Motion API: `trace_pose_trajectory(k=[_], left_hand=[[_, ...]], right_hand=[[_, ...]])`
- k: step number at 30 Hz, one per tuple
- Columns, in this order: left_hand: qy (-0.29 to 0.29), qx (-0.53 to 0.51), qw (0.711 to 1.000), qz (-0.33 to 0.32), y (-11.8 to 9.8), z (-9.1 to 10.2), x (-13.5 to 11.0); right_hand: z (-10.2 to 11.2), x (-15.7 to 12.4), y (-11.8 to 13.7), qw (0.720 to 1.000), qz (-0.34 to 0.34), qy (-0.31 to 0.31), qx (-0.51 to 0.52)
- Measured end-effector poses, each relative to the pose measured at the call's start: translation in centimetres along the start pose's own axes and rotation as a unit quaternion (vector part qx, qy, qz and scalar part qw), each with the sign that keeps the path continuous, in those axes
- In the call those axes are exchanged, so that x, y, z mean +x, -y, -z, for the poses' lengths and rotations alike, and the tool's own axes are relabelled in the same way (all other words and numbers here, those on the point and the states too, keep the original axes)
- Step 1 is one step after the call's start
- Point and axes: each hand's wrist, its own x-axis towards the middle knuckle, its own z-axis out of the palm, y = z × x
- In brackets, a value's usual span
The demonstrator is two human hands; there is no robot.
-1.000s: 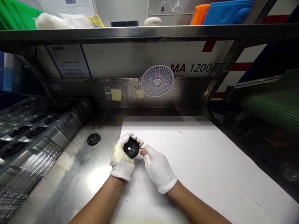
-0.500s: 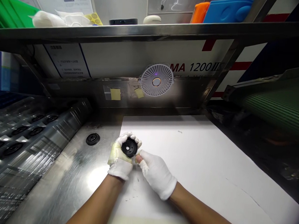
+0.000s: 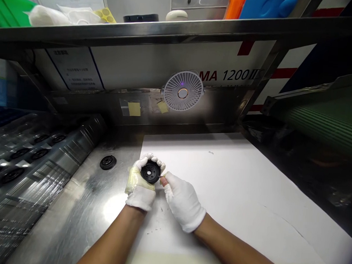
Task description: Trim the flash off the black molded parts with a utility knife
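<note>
The right hand (image 3: 184, 200) has slid slightly up along the rim of the round black part (image 3: 151, 177) since half a second ago. The left hand (image 3: 140, 185) grasps that part just below the centre of the frame, gloved fingers curled around its far edge. The right hand is closed, bare thumb tip against the fingers right beside the rim; I can't tell whether they pinch something small. The part's holed face tilts up toward the wearer; being round, it shows no long axis. A second black part (image 3: 108, 162) lies left of centre on the metal bench (image 3: 81, 217).
</note>
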Motion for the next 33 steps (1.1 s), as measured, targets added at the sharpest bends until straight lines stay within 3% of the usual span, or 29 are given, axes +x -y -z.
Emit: trace_pose_trajectory(k=[4, 7, 11, 14, 20, 28, 33], left_hand=[[-0.033, -0.023, 0.999, -0.024, 0.1, 0.1, 0.2], [-0.027, -0.02, 0.999, -0.035, 0.1, 0.1, 0.0], [0.023, 0.036, 0.998, 0.049, -0.5, 0.0, -0.5], [0.053, 0.027, 0.996, 0.066, -0.9, -0.1, -0.7], [0.018, -0.013, 0.998, 0.053, -0.5, -0.5, -0.4], [0.036, -0.017, 0.999, -0.009, -0.3, 0.0, 0.1], [0.031, 0.036, 0.997, 0.055, -0.5, 0.1, -0.3]], right_hand=[[-0.6, -0.4, 0.7, 1.0, 0.018, 0.005, 0.001], [-0.6, -0.4, 0.7, 0.999, 0.027, 0.011, 0.021], [0.0, 0.0, 0.0, 0.998, 0.023, 0.005, 0.058], [0.4, 0.3, -0.6, 0.996, 0.012, 0.001, 0.083], [0.3, 0.2, -0.4, 0.999, -0.012, -0.01, 0.034], [-0.6, -0.4, 0.8, 0.999, 0.028, 0.0, 0.022], [0.1, 0.0, -0.1, 0.999, 0.015, -0.013, 0.05]])
